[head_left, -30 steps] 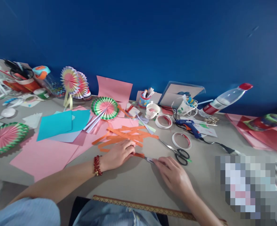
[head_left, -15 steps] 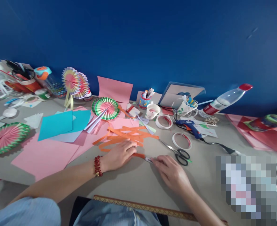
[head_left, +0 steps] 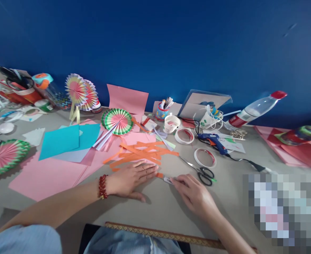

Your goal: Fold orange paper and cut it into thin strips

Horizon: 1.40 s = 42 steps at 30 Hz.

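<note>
My left hand (head_left: 134,178) lies flat with its fingers stretched out and thumb apart. It presses on an orange paper strip (head_left: 159,175), whose short end sticks out past the fingertips. My right hand (head_left: 191,192) is closed in a pinch on a small white piece (head_left: 167,180) with dark marks, which meets that end of the strip; its exact kind is unclear. Just beyond my left hand lies a loose pile of orange paper strips (head_left: 142,152). Black-handled scissors (head_left: 205,175) rest beyond my right hand, blades pointing toward the pile.
Two tape rolls (head_left: 204,150), a blue glue gun (head_left: 215,142) with its cord and a paper cup (head_left: 171,124) stand at centre right. A green-edged paper fan (head_left: 117,121), teal paper (head_left: 60,141) and pink sheets (head_left: 46,178) spread leftward. A bottle (head_left: 256,111) leans against the blue wall.
My left hand has flattened out, its fingers spreading along the strip toward my right hand and the thumb moving away. My right hand keeps its pinch almost in place.
</note>
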Tool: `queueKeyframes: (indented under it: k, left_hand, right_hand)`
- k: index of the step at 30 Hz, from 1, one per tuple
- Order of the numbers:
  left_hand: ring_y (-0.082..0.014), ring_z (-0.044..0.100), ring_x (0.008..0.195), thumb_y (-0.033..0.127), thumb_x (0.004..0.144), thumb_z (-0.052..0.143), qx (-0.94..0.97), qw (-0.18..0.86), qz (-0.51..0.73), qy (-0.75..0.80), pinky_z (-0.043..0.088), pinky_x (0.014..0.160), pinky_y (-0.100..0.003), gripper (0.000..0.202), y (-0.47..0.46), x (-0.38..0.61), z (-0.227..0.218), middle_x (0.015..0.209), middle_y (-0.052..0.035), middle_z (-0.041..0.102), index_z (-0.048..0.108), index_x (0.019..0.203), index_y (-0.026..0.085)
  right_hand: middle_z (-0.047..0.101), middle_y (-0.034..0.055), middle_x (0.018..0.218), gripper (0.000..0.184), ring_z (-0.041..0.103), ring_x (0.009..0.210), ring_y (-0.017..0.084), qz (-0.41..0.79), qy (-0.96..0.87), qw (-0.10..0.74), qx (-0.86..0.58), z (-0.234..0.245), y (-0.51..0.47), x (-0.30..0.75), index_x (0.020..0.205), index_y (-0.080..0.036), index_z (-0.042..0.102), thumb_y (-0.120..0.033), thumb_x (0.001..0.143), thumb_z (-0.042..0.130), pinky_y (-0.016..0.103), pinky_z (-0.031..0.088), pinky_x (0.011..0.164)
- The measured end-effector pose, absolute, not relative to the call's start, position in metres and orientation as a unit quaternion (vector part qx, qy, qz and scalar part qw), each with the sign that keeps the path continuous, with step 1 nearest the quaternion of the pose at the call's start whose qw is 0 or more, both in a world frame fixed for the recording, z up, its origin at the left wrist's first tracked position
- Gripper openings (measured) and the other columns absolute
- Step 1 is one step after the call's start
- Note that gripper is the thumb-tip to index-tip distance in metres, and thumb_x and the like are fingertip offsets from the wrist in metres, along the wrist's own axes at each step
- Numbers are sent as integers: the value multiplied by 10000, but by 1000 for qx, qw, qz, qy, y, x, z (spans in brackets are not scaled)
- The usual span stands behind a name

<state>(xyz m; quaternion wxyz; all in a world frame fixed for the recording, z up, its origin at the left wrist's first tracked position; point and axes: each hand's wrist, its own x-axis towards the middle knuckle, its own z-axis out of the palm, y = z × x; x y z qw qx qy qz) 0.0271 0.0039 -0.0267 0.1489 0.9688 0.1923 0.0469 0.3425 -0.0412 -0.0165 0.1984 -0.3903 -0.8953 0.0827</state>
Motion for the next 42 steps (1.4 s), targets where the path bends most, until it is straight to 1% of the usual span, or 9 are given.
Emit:
queueKeyframes:
  k: [6,11,13,18,23,30,35,42]
  left_hand:
    - [-281,190,1542,704,987,360,970,134,45,199,92,1268,-456,910,3,30,-24,1662,-115,193,36,1630,148]
    - [-274,177,1545,707,991,335,972,126,41,196,71,1270,-447,898,3,30,-24,1665,-114,179,61,1629,138]
    - [-275,181,1544,701,994,340,972,125,40,197,80,1270,-450,890,3,30,-24,1662,-116,196,71,1629,140]
    - [-275,193,1541,681,1006,338,972,119,42,200,89,1270,-452,851,3,30,-24,1654,-118,227,123,1625,139]
    - [-271,171,1547,692,1002,327,971,117,36,204,68,1270,-447,851,3,30,-27,1662,-111,205,131,1624,145]
    - [-275,203,1537,670,1003,367,973,104,45,200,123,1266,-468,828,3,31,-24,1652,-116,243,205,1607,128]
    - [-271,178,1543,687,1004,329,973,102,38,203,76,1269,-465,846,2,31,-24,1661,-115,210,197,1605,106]
    - [-270,191,1540,712,981,364,972,119,45,196,84,1267,-457,887,3,31,-23,1654,-129,227,167,1613,121]
  right_hand:
    - [652,92,960,317,601,852,192,74,-900,186,-388,-17,-42,343,1208,-184,660,-118,990,439,282,521,749]
    - [658,96,952,347,597,836,194,57,-906,181,-379,-17,-45,344,1214,-165,660,-95,976,417,279,525,737]
    - [659,99,954,362,599,841,196,52,-906,179,-381,-17,-47,345,1216,-160,662,-83,965,412,285,529,742]
    - [661,100,963,386,607,862,198,59,-905,178,-381,-17,-49,344,1229,-179,667,-89,959,405,287,537,756]
    - [656,101,965,366,602,864,200,60,-901,183,-389,-16,-50,341,1225,-170,658,-100,972,404,286,533,751]
    - [650,99,963,363,593,857,199,64,-903,184,-383,-15,-52,339,1213,-149,648,-80,964,393,285,533,751]
    - [648,102,969,345,598,865,204,71,-897,180,-397,-16,-51,338,1210,-158,656,-108,977,406,290,536,741]
    - [653,103,987,378,607,869,200,76,-891,191,-405,-19,-61,337,1220,-170,657,-79,946,412,293,549,773]
